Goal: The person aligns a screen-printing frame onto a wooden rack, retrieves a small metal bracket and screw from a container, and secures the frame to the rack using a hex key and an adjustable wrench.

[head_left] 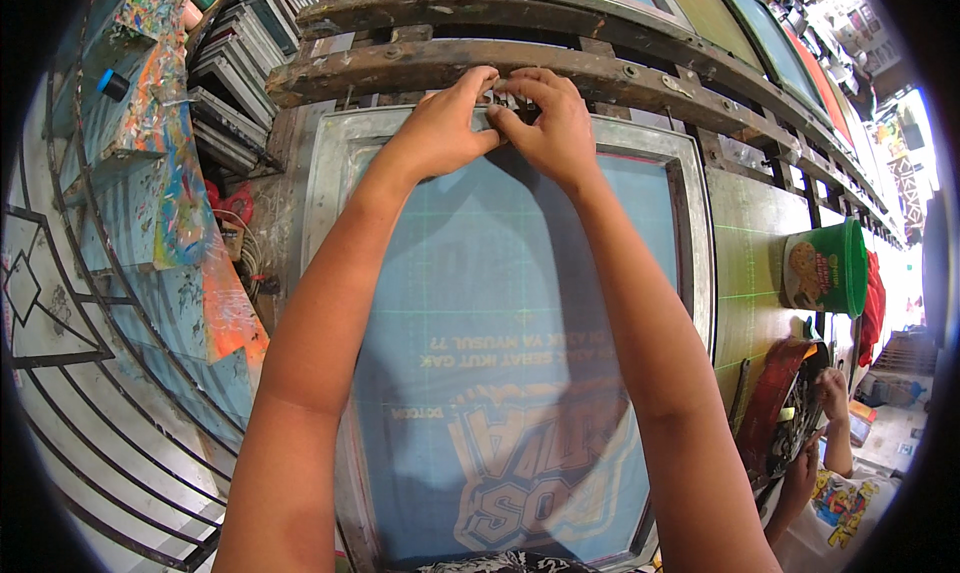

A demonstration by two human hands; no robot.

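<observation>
A screen-printing frame (pixel 697 233) with blue mesh lies flat before me, pale lettering showing on the mesh near my body. Both my arms reach over it to its far edge. There my left hand (pixel 452 123) and my right hand (pixel 548 123) meet, fingers bent around a small metal fitting (pixel 497 99) beside the wooden rail (pixel 420 61). My fingers hide most of the fitting, so its exact kind does not show. The right thumb and index finger close on its right side, the left fingers on its left.
A green bucket (pixel 850 268) stands to the right on the long table (pixel 750 213). Below it another person's hand (pixel 832 393) is near a dark, red-edged item. Stacked frames (pixel 240 63) lean at the far left, above a paint-smeared blue surface (pixel 150 213) and black metal railing (pixel 110 413).
</observation>
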